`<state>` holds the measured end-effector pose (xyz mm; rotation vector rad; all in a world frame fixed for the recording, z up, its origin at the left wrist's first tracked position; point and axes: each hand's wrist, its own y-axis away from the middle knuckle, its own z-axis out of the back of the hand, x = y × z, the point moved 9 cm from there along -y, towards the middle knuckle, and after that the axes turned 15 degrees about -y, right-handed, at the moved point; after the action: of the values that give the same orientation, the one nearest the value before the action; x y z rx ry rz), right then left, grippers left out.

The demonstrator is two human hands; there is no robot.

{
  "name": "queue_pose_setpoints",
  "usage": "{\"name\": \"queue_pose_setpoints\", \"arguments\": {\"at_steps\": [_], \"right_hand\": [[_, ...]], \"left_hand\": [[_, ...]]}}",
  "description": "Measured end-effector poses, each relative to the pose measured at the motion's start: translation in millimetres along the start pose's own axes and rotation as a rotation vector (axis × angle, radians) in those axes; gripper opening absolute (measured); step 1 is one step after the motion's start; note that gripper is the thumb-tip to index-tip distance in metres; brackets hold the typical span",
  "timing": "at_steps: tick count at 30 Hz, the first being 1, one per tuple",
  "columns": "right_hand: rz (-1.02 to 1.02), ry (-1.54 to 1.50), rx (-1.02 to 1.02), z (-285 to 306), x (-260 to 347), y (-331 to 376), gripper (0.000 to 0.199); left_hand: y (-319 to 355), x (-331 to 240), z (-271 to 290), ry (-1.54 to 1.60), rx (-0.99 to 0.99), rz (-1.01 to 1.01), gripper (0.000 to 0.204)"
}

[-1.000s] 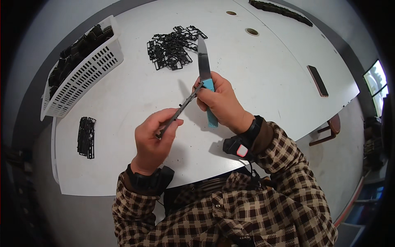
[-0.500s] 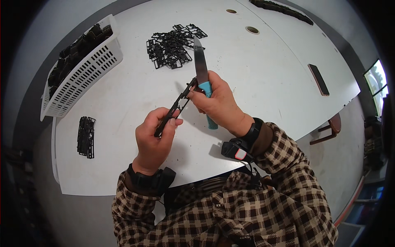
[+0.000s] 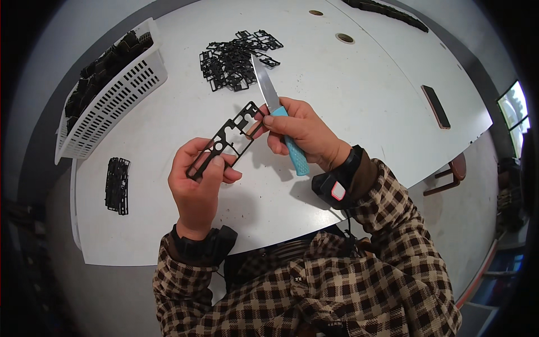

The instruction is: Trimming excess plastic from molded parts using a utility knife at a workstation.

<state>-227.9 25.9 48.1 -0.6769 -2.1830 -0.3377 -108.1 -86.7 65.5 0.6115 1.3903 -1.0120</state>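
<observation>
A thin black plastic frame (image 3: 229, 127) with cut-out openings is held tilted above the white table (image 3: 359, 106). My left hand (image 3: 197, 177) is closed on its lower end, thumb on the near face. In my right hand (image 3: 306, 132) is a knife (image 3: 291, 149) with a turquoise handle, its blade pointing up and away. The right thumb and fingertips also touch the frame's upper right end. Beyond the blade lies a loose heap of similar black frames (image 3: 227, 63). A small neat stack of black frames (image 3: 117, 186) rests at the left.
A white slotted basket (image 3: 115, 106) filled with black parts stands at the far left. A dark phone-like slab (image 3: 435, 106) lies at the right. Two round holes pierce the far tabletop, near a long row of black parts (image 3: 384, 14). A brown stool (image 3: 452, 175) stands beyond the right edge.
The black frame has turned from nearly edge-on to show its broad face. My left hand has shifted slightly left, and the knife blade now leans further left.
</observation>
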Motion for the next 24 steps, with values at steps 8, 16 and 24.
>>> {"name": "queue_pose_setpoints", "arguments": {"at_steps": [8, 16, 24], "right_hand": [[0.041, 0.059, -0.067, 6.4, -1.5, -2.0, 0.014], [0.119, 0.313, -0.225, 18.5, -9.1, -0.7, 0.007], [0.157, 0.264, -0.256, 13.6, -10.9, 3.3, 0.008]], "left_hand": [[4.8, -9.8, 1.0, -0.174, -0.059, -0.105, 0.021], [9.1, -14.7, -16.5, -0.396, 0.091, -0.297, 0.022], [11.1, -14.2, -19.1, -0.431, 0.014, -0.393, 0.022]]}}
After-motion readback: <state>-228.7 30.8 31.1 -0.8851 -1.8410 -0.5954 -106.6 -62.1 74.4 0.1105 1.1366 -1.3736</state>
